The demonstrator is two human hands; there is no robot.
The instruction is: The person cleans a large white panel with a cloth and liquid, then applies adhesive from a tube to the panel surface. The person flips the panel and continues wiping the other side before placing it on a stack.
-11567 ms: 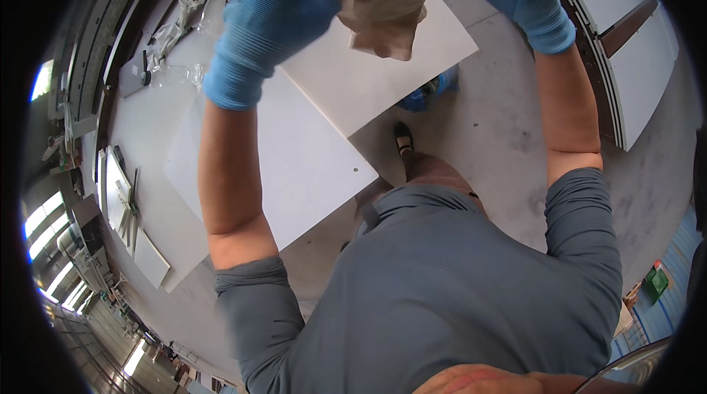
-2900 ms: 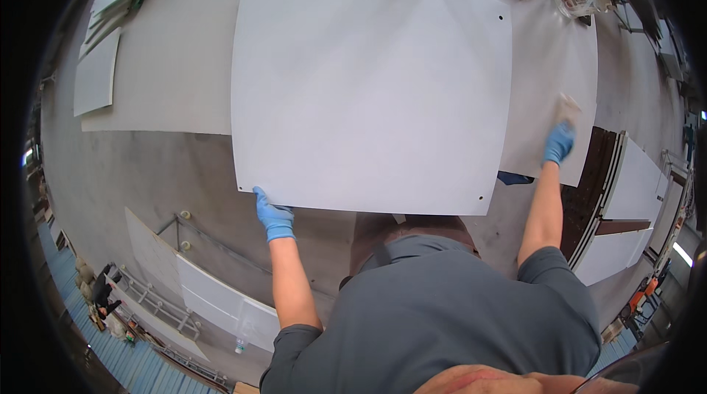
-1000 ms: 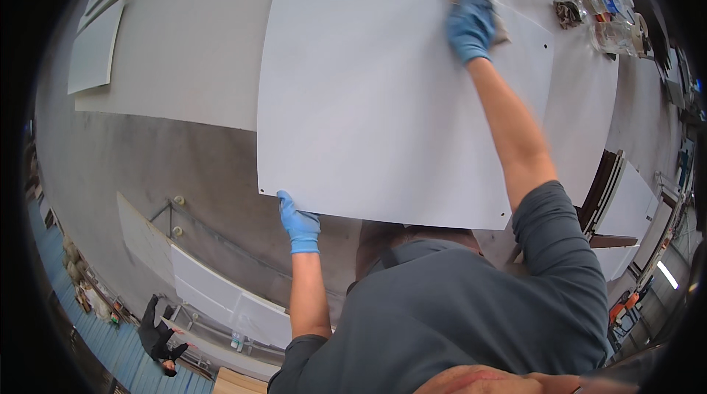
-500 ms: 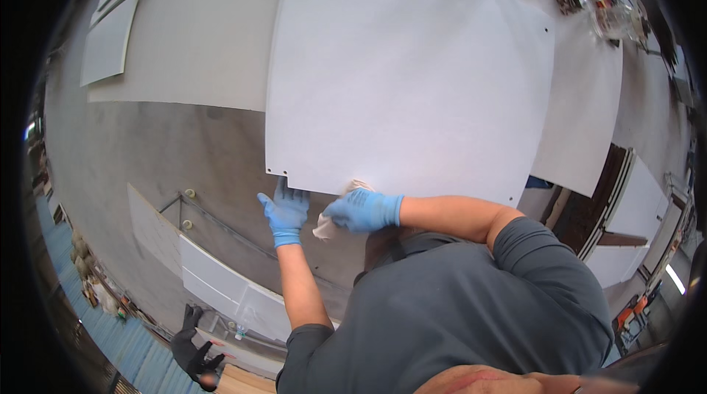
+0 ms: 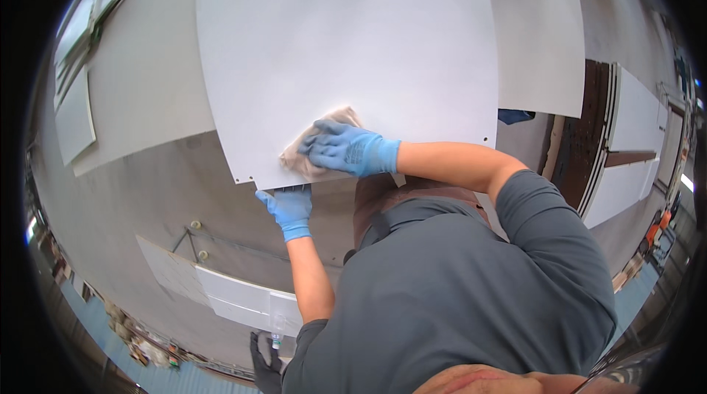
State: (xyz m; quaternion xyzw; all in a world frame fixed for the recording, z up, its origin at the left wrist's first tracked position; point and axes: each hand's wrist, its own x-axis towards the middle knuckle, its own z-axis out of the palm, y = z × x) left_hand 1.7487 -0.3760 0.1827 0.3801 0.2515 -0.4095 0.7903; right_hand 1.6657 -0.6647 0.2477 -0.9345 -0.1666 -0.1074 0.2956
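A large white panel (image 5: 353,48) with small dark holes near its corners lies in front of me. My right hand (image 5: 350,149), in a blue glove, presses a crumpled off-white cloth (image 5: 296,158) flat onto the panel close to its near edge. The fingers curve over the cloth and part of it sticks out past them. Below that edge, near the notched left corner, is my left hand (image 5: 289,211), also gloved in blue. Its thumb stands apart and its fingertips go under the panel, where they are partly hidden.
Beneath the panel is a pale table surface (image 5: 534,40). More white boards (image 5: 76,115) lie at the far left. Brown and white panels (image 5: 626,155) stand stacked at the right. Behind me on the left are a low white board (image 5: 236,300) and part of a dark-clothed person (image 5: 264,366).
My right hand has moved from the near edge onto the panel's top, bringing the cloth with it. My left fingers now reach under the edge. The view has shifted, and the panel sits further left.
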